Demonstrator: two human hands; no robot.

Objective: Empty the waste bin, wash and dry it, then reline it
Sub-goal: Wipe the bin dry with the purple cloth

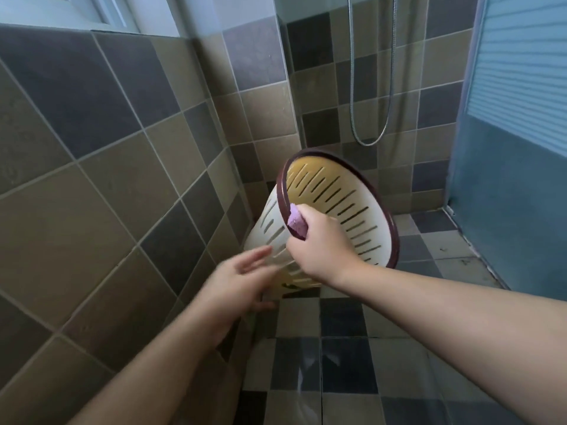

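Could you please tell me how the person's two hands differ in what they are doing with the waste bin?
The right hand grips a purple cloth against the waste bin at its dark rim; the left hand holds no cloth. The right hand's fingers are curled; the left hand's are straight, spread by the bin's slotted side. The right hand looks sharp, the left blurred. Both are bare and at the tilted bin.

Cream slotted plastic waste bin with dark maroon rim [334, 207] tilted, mouth toward me, above the tiled floor [343, 348]. My right hand [319, 243] at its near rim with a folded purple cloth [297, 223]; left hand [242, 277] beside its base. Metal shower hose [387, 87] behind.
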